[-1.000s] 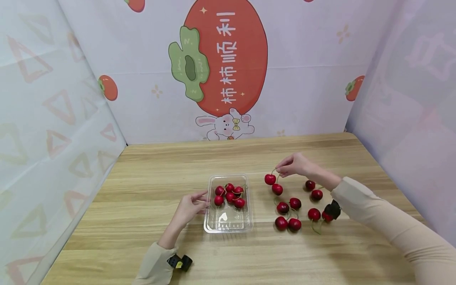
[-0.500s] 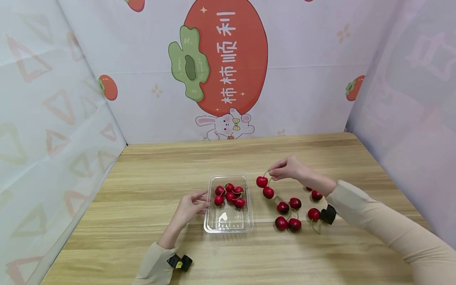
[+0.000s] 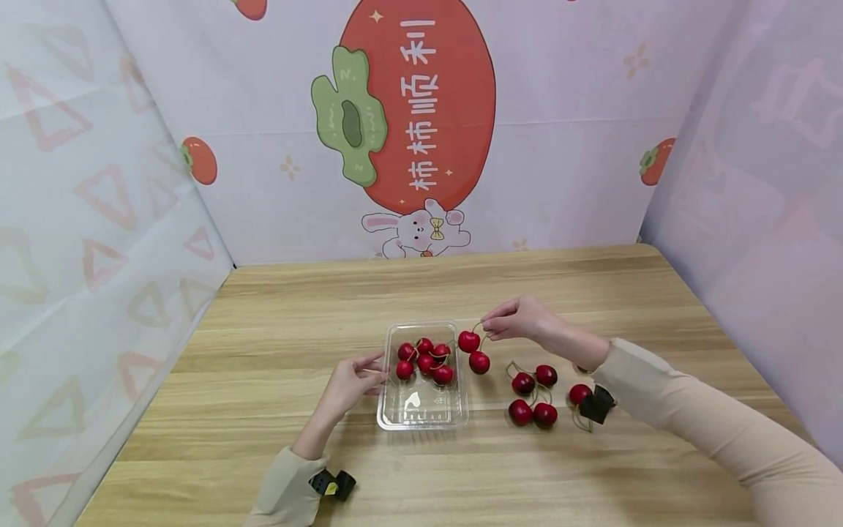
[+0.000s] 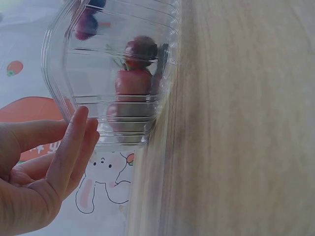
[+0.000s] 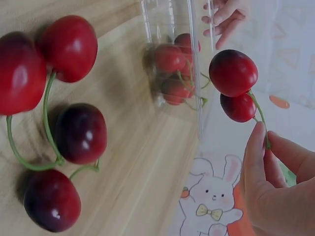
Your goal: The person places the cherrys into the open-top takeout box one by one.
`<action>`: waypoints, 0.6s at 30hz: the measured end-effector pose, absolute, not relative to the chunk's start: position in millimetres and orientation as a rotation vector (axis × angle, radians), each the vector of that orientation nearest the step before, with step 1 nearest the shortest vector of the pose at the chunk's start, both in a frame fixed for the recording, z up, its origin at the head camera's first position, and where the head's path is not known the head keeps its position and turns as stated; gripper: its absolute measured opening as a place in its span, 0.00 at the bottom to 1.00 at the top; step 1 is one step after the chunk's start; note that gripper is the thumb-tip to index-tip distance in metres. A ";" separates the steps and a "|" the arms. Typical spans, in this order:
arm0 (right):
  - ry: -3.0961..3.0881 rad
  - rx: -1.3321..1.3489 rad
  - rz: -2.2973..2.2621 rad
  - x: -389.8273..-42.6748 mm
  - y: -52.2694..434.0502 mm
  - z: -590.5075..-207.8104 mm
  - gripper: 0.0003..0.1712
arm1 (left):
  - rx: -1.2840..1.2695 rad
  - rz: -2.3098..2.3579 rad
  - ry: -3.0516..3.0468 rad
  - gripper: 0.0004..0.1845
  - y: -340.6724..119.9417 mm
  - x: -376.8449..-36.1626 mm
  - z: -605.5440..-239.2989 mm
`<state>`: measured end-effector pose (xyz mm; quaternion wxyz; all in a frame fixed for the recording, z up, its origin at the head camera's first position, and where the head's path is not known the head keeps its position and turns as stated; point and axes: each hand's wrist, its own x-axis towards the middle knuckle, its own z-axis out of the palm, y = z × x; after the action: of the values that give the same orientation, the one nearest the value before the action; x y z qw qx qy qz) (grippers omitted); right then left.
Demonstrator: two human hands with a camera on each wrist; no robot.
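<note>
A clear plastic container [image 3: 421,417] stands on the table with several red cherries [image 3: 426,363] inside, toward its far end. My left hand [image 3: 349,384] rests its fairly straight fingers [image 4: 69,147] against the container's left wall and rim. Just right of the container, my right hand [image 3: 520,320] pinches the green stems of a pair of cherries [image 5: 234,73] between thumb and fingertips. The pair hangs above the table, close to the container's right rim. Further right lie more stemmed cherries [image 3: 533,395], some partly hidden by my right forearm and wrist camera.
The wooden table [image 3: 296,307] ends at a printed cloth backdrop [image 3: 560,168] with a rabbit drawing. Cloth side walls [image 3: 85,219] flank it. Loose cherries [image 5: 54,182] lie on the table under my right wrist.
My right hand has moved left and slightly nearer with the pair of cherries, from above the loose cherries to the container's right rim. My left hand and the container have stayed put.
</note>
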<state>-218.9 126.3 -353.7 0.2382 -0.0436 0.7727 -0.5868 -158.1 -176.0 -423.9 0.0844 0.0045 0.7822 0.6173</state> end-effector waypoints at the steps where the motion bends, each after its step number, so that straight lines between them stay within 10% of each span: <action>1: 2.106 -0.113 -1.620 -218.3 124.7 -354.1 0.18 | 0.012 1.842 2.335 0.24 -175.9 -158.1 -423.7; 18: 1.973 -0.033 -1.699 -203.9 102.9 -361.0 0.16 | -0.013 1.849 2.327 0.24 -174.8 -158.0 -422.3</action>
<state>-203.9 102.9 -361.0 0.2655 -0.0123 0.7305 -0.6291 -158.0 -174.8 -422.3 0.0845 -0.0043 0.7802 0.6198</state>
